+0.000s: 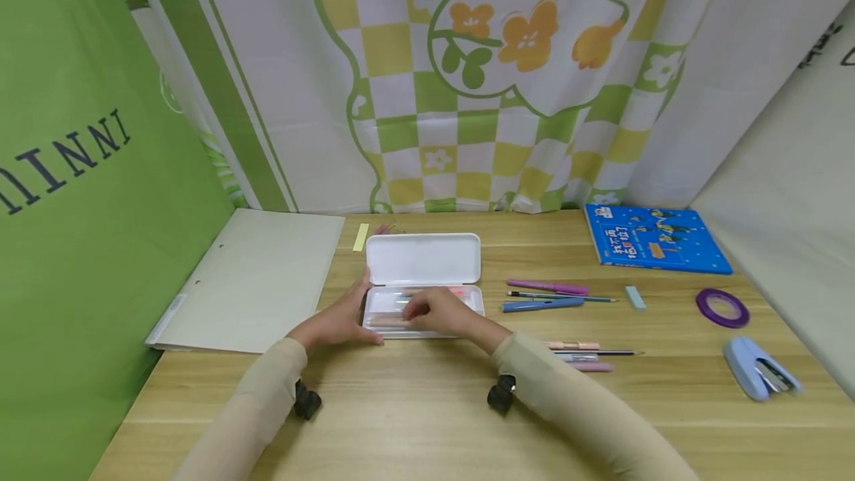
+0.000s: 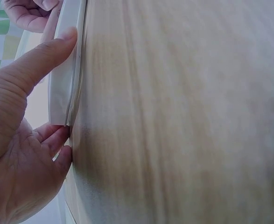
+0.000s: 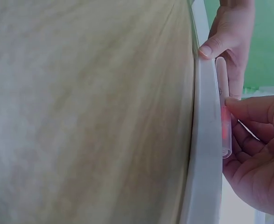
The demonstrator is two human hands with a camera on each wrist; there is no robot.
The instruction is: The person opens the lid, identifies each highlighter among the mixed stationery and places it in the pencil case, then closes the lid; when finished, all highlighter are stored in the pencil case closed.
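Observation:
A white pencil case (image 1: pixel 424 259) lies with its lid flipped back on the wooden table. My left hand (image 1: pixel 339 315) holds its left end, the thumb (image 2: pixel 57 49) along the front wall and the fingers at the end wall. Over the tray, my right hand (image 1: pixel 437 312) pinches a pale pink pen (image 3: pixel 222 81) with a clear cap between thumb and fingers. The pen lies lengthwise just inside the front wall (image 3: pixel 207 140). Several other pens are in the tray, partly covered by the right hand.
Right of the case lie a purple pen (image 1: pixel 548 287), a blue pen (image 1: pixel 542 305), a pencil (image 1: pixel 564 296), an eraser (image 1: pixel 635 298) and more pens (image 1: pixel 591 367). Farther right are a blue book (image 1: pixel 657 238), purple tape (image 1: pixel 723 308) and a stapler (image 1: pixel 758 370). A large white folder (image 1: pixel 254 280) lies left.

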